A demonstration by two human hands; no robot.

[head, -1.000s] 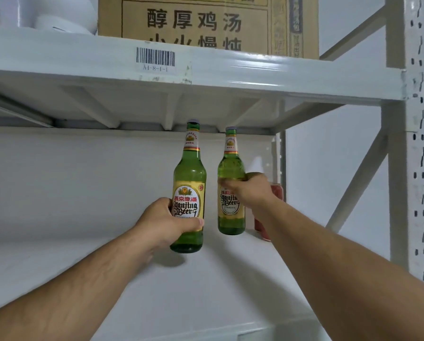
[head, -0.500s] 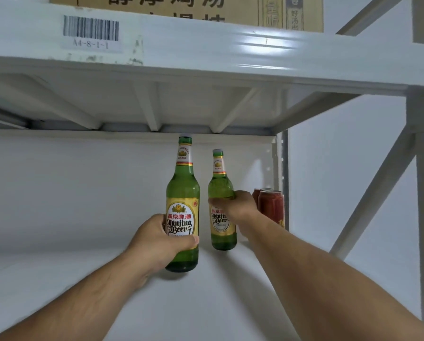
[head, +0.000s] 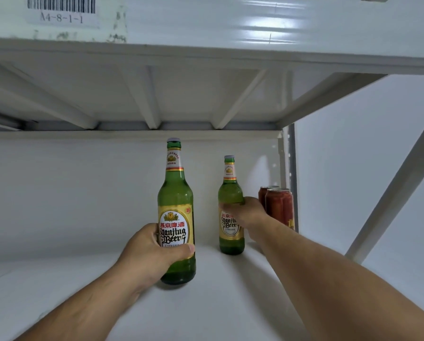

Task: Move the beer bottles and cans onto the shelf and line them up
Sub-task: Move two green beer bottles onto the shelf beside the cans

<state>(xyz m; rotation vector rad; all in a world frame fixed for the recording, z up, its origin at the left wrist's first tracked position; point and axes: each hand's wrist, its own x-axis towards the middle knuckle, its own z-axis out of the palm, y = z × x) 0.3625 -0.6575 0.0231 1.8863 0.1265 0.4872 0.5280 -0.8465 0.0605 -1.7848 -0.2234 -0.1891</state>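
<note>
Two green Yanjing beer bottles stand upright over the white shelf (head: 218, 303). My left hand (head: 149, 254) grips the nearer bottle (head: 176, 193) round its lower label; its base sits at the shelf surface. My right hand (head: 249, 212) grips the farther bottle (head: 230, 193) at mid-body, deeper in and to the right, its base on the shelf. Two red cans (head: 280, 207) stand at the back right corner, just right of my right hand, one partly hidden behind the other.
The upper shelf's underside (head: 181, 94) with its ribs hangs low above the bottle caps. A barcode label (head: 61, 11) is stuck on its front beam. A white upright (head: 288, 168) and a diagonal brace (head: 390, 193) close the right side. The wall lies behind.
Both bottles have gone deeper into the shelf and lower, down to the shelf surface. The right bottle now stands beside the red cans. The camera has come closer and tilted down.
</note>
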